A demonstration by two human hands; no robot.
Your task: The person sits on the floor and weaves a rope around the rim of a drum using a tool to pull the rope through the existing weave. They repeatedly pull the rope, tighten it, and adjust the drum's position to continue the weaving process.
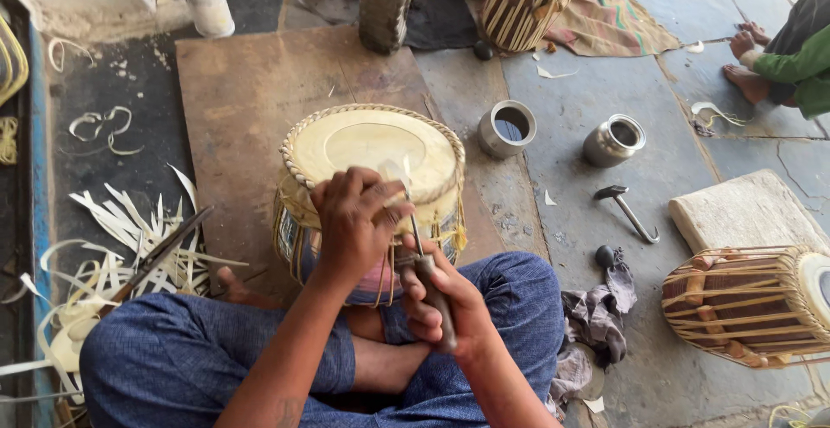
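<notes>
- A small drum [372, 147] with a pale skin head rests against the seated person's crossed legs
- Left hand [353, 220] clenches its near rim; right hand [445, 303] grips a metal tool [417, 238]
- Two steel pots [507, 128], a hammer [627, 207], cut strips [130, 229] and another drum [752, 305] lie around

I count three drums: one [372, 147] at my knees, one [752, 305] lying on its side to my right, one [523, 0] at the top. Two metal pots [507, 128] [613, 140], one hammer [627, 207], one stone slab [743, 212].
</notes>
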